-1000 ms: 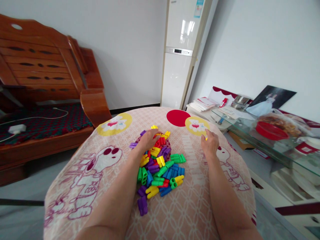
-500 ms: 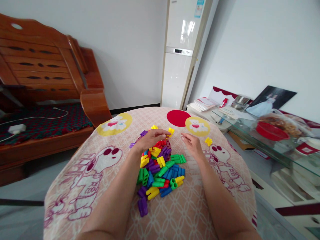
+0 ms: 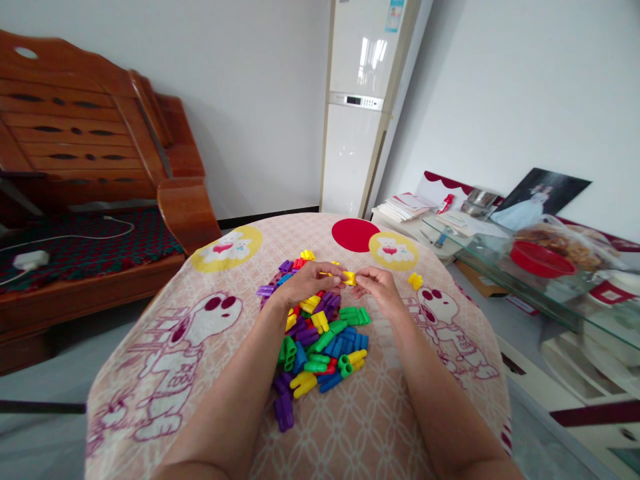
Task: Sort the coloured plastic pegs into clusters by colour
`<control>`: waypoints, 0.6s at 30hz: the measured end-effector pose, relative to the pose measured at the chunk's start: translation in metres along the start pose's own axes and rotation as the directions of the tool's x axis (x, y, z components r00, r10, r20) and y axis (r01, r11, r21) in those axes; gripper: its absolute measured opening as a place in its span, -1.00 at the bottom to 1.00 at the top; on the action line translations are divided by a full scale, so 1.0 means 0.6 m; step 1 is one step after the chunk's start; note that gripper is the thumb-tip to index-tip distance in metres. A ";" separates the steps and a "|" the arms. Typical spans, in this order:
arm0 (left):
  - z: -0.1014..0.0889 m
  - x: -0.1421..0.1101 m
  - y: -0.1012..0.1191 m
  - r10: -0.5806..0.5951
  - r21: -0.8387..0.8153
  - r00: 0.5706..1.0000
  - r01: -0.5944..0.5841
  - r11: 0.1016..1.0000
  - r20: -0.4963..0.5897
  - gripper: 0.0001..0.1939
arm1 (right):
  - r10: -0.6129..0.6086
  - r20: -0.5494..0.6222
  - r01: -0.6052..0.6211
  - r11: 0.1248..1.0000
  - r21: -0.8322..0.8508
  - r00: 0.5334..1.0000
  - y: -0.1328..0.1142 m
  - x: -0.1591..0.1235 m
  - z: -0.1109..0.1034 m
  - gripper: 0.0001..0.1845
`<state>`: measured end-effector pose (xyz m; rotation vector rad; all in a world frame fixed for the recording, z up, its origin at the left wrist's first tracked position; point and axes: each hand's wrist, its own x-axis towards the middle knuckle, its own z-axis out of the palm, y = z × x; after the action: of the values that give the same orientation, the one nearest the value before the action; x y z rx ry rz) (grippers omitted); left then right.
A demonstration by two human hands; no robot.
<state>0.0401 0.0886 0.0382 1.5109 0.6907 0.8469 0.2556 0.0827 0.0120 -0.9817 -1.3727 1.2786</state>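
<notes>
1. Since it looks like moulded plastic, the yellow block [image 3: 351, 278] is probably light, stiff and tough, maybe slightly slick.
2. It's just below and right of frame centre, above most of the block pile [image 3: 327, 338].
3. Left hand [image 3: 311, 284] pinches its left end; right hand [image 3: 379, 288] has fingertips narrowed on the other.
4. I'd grip its sides, fingertips only.

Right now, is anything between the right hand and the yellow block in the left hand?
Nothing visible: the right hand is right at one end of the yellow block, which the left hand holds by the other.
</notes>
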 end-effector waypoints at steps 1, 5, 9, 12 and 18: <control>0.000 0.000 -0.001 -0.009 -0.011 1.000 0.009 1.000 -0.012 -0.63 | -0.012 0.002 0.012 1.000 0.001 1.000 0.001 0.001 0.000 -0.66; 0.001 0.005 -0.006 -0.035 0.026 0.996 0.037 0.999 -0.078 -0.61 | -0.011 0.021 0.011 1.000 -0.007 1.000 0.002 0.000 0.004 -0.69; 0.004 0.011 -0.014 0.024 0.148 0.995 -0.009 0.989 -0.096 -0.67 | 0.018 0.035 -0.018 1.000 -0.010 0.999 0.001 -0.002 0.007 -0.67; 0.006 0.012 -0.017 0.078 0.207 0.995 -0.065 0.976 -0.056 -0.74 | 0.034 0.042 -0.034 0.999 -0.008 0.999 0.006 -0.001 0.008 -0.64; 0.011 0.016 -0.020 0.121 0.296 0.993 -0.119 0.948 0.014 -0.77 | 0.088 0.134 -0.077 0.993 -0.088 0.987 0.006 0.000 0.003 -0.59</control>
<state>0.0517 0.0939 0.0275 1.8362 0.7600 0.8662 0.2538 0.0829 0.0086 -1.0315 -1.5144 1.3825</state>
